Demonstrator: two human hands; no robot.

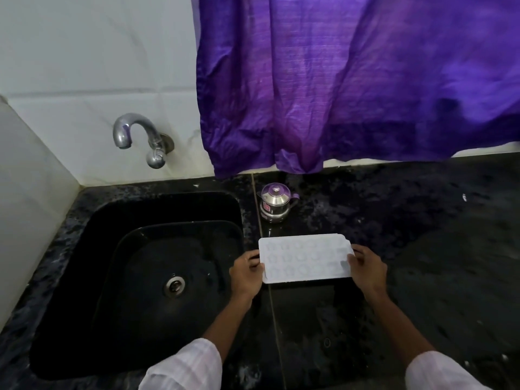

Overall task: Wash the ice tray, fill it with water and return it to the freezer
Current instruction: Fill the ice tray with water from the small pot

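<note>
White ice tray (305, 258), cavities facing up, held level over the black granite counter (422, 249), just right of the sink (140, 277). Left hand (246, 274) pinches the tray's left short edge, thumb on top; right hand (367, 270) pinches the right short edge likewise. Whether the tray touches the counter: cannot tell. Small lidded steel pot (277, 203) behind the tray (apart from it). Chrome wall tap (140, 139) above the sink's rear; purple curtain (351, 80) hangs above the counter.
</note>
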